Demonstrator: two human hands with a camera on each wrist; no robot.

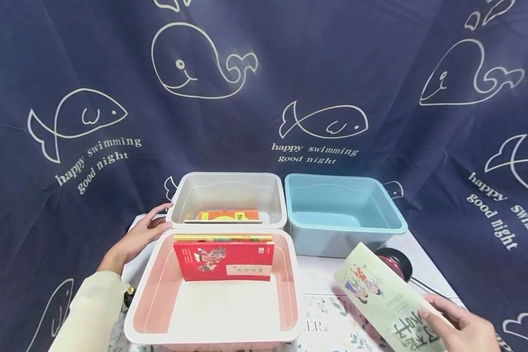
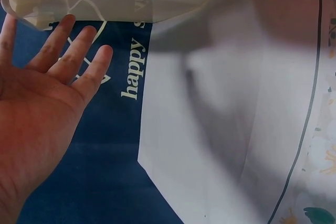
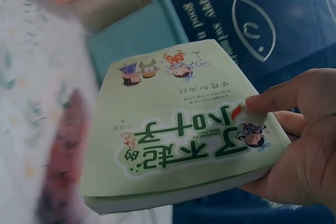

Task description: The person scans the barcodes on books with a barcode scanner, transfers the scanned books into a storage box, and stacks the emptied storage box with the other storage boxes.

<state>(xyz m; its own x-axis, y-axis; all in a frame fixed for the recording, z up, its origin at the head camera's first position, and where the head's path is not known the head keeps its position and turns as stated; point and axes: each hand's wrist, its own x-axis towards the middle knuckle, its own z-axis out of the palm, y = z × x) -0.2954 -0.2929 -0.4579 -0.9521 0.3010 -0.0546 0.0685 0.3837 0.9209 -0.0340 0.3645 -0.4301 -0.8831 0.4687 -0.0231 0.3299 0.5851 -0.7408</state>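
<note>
A pale green book [image 1: 387, 298] with cartoon children on its cover is in my right hand [image 1: 464, 325], thumb on the cover and fingers beneath. The right wrist view shows the book [image 3: 173, 124] tilted, its page edge visible. My left hand [image 1: 143, 237] rests against the left rim of the grey-white bin [image 1: 229, 176], its fingers spread in the left wrist view. Orange and yellow books [image 1: 233, 215] lie in that bin. In front, the pink bin [image 1: 215, 337] holds a red book [image 1: 224, 261] standing upright against its back wall, with several thinner ones behind.
A blue bin [image 1: 345, 230] stands at the back right, with no contents visible. Behind the green book sits a black and red round object [image 1: 396, 264] with a cable. A dark blue whale-print curtain [image 1: 264, 98] hangs behind the table [image 1: 321, 278].
</note>
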